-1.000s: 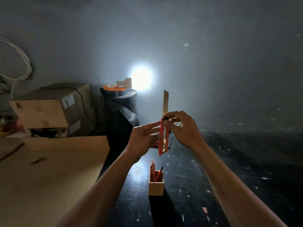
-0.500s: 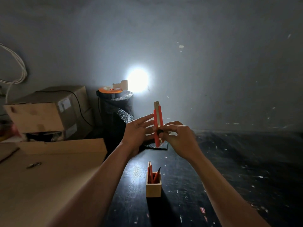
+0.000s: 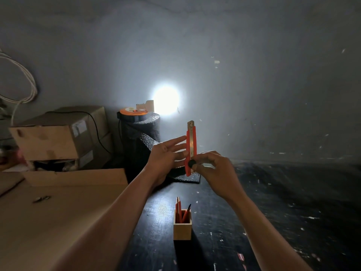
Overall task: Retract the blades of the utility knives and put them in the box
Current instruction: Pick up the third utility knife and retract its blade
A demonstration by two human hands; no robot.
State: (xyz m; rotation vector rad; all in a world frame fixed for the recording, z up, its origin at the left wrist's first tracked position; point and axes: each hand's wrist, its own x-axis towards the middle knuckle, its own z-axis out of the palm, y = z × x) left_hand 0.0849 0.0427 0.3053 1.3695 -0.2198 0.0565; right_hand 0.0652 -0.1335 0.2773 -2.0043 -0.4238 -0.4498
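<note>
I hold a red utility knife (image 3: 190, 145) upright at chest height, above the dark table. My right hand (image 3: 213, 171) pinches its lower end, thumb on the black slider knob. My left hand (image 3: 166, 155) steadies the handle from the left with its fingers stretched out. Only a short metal tip shows above the red body. Below, a small wooden box (image 3: 182, 228) stands on the table with other red knives (image 3: 180, 212) upright in it.
A black table (image 3: 273, 212) spreads to the right. Light cardboard sheets (image 3: 48, 222) and stacked cartons (image 3: 58, 137) fill the left. A black roll with an orange spool (image 3: 140, 130) stands at the back by a bright light spot on the wall.
The long blade that stuck out a second ago has slid back into the red handle. The knife sits higher between my hands, and my right thumb is lower on the handle.
</note>
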